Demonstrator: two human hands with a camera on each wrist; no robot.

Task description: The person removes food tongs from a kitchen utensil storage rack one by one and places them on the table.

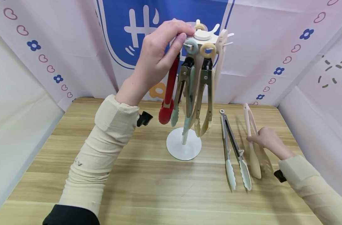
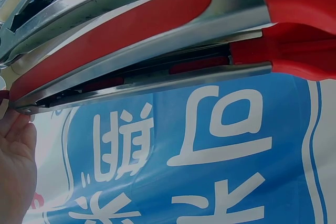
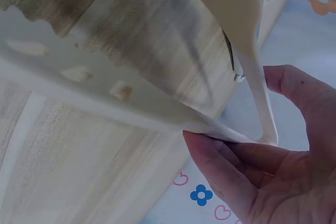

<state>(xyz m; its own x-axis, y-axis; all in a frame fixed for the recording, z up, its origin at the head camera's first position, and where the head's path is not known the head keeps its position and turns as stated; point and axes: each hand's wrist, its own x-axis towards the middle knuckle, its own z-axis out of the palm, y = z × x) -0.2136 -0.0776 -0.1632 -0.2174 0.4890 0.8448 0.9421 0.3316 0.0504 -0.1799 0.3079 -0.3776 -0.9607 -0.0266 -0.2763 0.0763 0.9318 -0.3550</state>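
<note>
My left hand (image 1: pixel 162 47) is at the top of a white hanging rack (image 1: pixel 202 35), thumb and fingers curled at the upper end of a pair of red-tipped tongs (image 1: pixel 167 100). In the left wrist view their metal arms and red grips (image 2: pixel 121 40) stretch away from the fingertips. Other tongs hang beside them by rings: a blue-green pair (image 1: pixel 185 78) and a beige pair (image 1: pixel 206 75). Over on the right, my right hand (image 1: pixel 268 142) grips cream one-piece tongs (image 1: pixel 253 156) between thumb and fingers, near their bent end (image 3: pixel 268 135).
Metal tongs with pale tips (image 1: pixel 230 147) lie spread on the wooden table (image 1: pixel 148 187), just left of my right hand. The rack's round white base (image 1: pixel 173 150) stands mid-table. A printed cloth (image 1: pixel 255 40) hangs behind. More pale tongs (image 1: pixel 221 47) hang on the rack's right side.
</note>
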